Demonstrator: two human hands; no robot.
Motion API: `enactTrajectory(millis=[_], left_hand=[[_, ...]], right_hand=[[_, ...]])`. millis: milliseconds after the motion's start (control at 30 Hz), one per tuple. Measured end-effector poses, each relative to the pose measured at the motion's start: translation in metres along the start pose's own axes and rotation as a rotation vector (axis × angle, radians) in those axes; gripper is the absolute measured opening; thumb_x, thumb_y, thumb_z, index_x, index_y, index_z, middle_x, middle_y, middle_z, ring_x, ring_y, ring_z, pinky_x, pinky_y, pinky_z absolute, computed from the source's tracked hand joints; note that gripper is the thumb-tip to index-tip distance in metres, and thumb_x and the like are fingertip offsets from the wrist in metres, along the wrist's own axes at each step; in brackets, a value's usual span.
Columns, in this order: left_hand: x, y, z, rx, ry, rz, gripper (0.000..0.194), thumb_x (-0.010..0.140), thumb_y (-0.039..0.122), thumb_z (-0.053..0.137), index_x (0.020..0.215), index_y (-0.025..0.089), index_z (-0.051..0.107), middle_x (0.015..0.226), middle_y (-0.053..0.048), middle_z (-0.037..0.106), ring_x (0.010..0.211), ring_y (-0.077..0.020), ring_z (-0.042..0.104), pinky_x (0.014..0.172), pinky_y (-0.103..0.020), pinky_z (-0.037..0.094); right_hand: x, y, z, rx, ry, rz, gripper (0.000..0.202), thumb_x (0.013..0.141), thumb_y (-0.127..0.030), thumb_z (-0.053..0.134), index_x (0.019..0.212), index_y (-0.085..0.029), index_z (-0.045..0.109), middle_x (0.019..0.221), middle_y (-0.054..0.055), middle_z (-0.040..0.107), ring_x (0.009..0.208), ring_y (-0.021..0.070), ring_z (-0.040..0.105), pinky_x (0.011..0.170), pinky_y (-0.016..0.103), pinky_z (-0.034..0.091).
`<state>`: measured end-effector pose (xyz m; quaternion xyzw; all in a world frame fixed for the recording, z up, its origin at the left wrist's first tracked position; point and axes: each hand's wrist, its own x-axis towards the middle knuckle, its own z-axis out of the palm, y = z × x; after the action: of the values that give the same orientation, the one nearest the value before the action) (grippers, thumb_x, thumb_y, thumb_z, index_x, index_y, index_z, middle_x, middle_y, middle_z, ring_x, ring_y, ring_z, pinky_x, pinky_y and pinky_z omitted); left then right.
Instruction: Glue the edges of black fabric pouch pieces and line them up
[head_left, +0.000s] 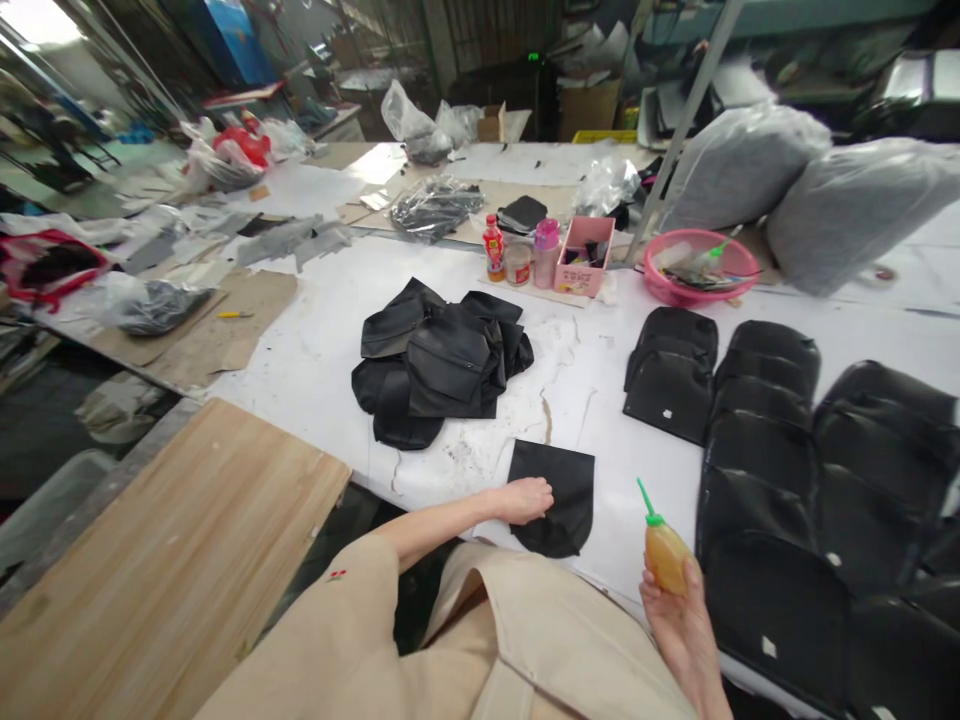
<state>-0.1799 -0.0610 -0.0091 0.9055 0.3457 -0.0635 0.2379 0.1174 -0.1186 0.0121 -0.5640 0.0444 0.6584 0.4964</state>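
Note:
A black U-shaped leather-like piece [562, 510] lies flat at the table's front edge. On its left part rests my left hand [527, 499], fingers curled together; whether they pinch anything is hidden. Off to the right, my right hand [679, 610] is wrapped around a squeeze bottle [666, 555] of amber liquid, probably glue, with its green nozzle pointing up. Beyond the flat piece sits a loose pile of black pieces [450, 360]. Overlapping rows of similar black pieces [765, 480] cover the right side, a few bearing small white tags.
Along the back stand a red-capped bottle [493, 250], a clear jar [517, 264], a pink-lidded bottle [547, 250], a pink box [583, 257] and a pink basin [701, 268]. Stuffed plastic bags [862, 210] lean behind a metal pole [686, 125]. A wooden board [172, 550] lies at left.

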Motion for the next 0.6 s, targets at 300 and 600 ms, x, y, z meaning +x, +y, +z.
enactTrajectory(millis=[300, 600], left_hand=[[0.047, -0.076, -0.120, 0.164, 0.309, -0.372, 0.017, 0.089, 0.006, 0.051, 0.096, 0.014, 0.064, 0.093, -0.010, 0.067, 0.088, -0.0203, 0.063, 0.079, -0.030, 0.046], [0.054, -0.060, -0.066, 0.028, 0.628, -0.576, 0.024, 0.101, 0.030, 0.044, 0.090, 0.018, 0.062, 0.082, -0.005, 0.064, 0.076, -0.0172, 0.060, 0.071, -0.027, 0.043]], right_hand=[[-0.002, 0.002, -0.001, 0.039, 0.004, -0.021, 0.055, 0.054, -0.044, 0.090, 0.101, -0.023, 0.070, 0.084, 0.000, 0.072, 0.055, 0.0075, 0.059, 0.040, 0.013, 0.046], [0.003, 0.012, -0.012, 0.019, 0.028, -0.087, 0.050, 0.064, -0.047, 0.085, 0.105, -0.025, 0.067, 0.083, -0.001, 0.072, 0.052, 0.0080, 0.059, 0.038, 0.014, 0.046]])
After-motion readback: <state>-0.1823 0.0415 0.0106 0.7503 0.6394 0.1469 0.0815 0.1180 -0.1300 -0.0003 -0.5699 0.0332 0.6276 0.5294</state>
